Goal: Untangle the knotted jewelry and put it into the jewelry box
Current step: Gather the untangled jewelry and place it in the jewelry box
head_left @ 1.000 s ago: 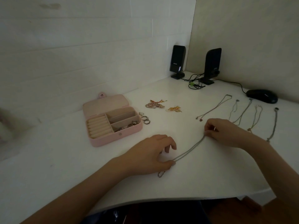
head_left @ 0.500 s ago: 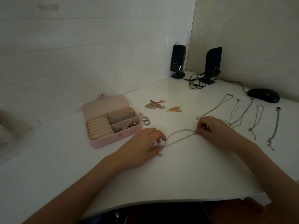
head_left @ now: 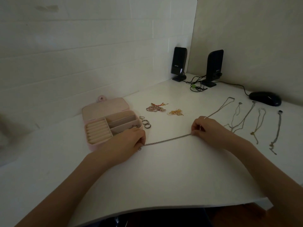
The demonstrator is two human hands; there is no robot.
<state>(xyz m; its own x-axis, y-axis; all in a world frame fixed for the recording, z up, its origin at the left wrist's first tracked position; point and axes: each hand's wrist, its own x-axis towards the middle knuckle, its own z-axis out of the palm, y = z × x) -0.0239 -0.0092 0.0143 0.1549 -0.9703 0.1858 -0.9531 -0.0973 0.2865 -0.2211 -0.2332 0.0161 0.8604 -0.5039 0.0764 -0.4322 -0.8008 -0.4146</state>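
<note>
A thin silver chain necklace [head_left: 167,141] stretches doubled and taut just above the white desk [head_left: 164,177]. My left hand [head_left: 129,141] pinches its left end, right in front of the open pink jewelry box [head_left: 98,112]. My right hand [head_left: 208,128] pinches its other end, fingers curled around it. The box has cream ring rolls on the left and compartments on the right, one holding small pieces partly hidden by my left hand.
Three rings [head_left: 145,123] lie beside the box. A pink beaded piece [head_left: 155,108] and a gold piece [head_left: 176,112] lie behind. Several chains [head_left: 242,118] are laid out at right. Two black speakers [head_left: 179,64] with cables and a black mouse [head_left: 264,98] stand at the back.
Both hands carried the chain leftward and away from me, toward the box. Its loop, slack and open half a second ago, is now pulled straight between them.
</note>
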